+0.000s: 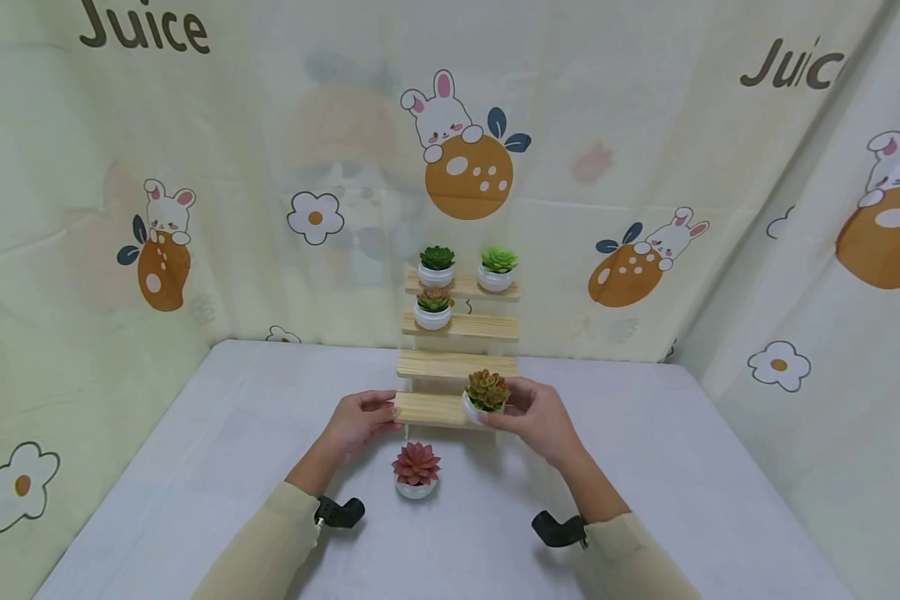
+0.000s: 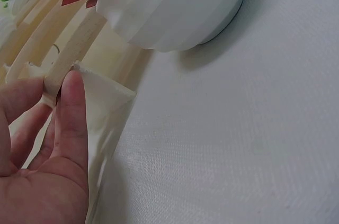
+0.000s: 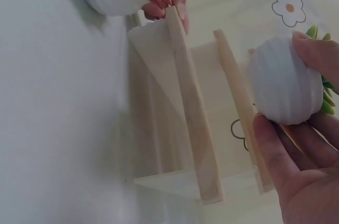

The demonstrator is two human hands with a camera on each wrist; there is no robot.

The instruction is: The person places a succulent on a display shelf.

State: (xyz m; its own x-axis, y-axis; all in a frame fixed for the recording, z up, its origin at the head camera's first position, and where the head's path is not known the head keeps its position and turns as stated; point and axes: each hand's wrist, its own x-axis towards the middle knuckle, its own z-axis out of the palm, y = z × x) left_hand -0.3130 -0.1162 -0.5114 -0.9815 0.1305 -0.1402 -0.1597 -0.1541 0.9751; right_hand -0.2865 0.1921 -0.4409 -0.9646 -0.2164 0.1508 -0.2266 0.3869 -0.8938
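Note:
A small tiered shelf [image 1: 450, 323] with light wooden steps on whitish side panels stands at the back of the table. My left hand [image 1: 362, 423] pinches the left end of its lowest step [image 2: 71, 54] between thumb and fingers. In my right hand [image 1: 536, 417] is a potted succulent [image 1: 487, 393] with green-and-reddish leaves, gripped by its white ribbed pot [image 3: 286, 81]. In the head view this pot overlaps the right part of the lowest step. A red succulent [image 1: 416, 468] in a white pot sits on the table in front of the shelf, between my forearms.
Dark green [image 1: 437, 260] and bright green [image 1: 498, 262] succulents stand on the top step. A reddish-green succulent [image 1: 433, 308] is on the left of the step below. A patterned curtain [image 1: 255, 275] hangs behind the white-covered table [image 1: 645, 433].

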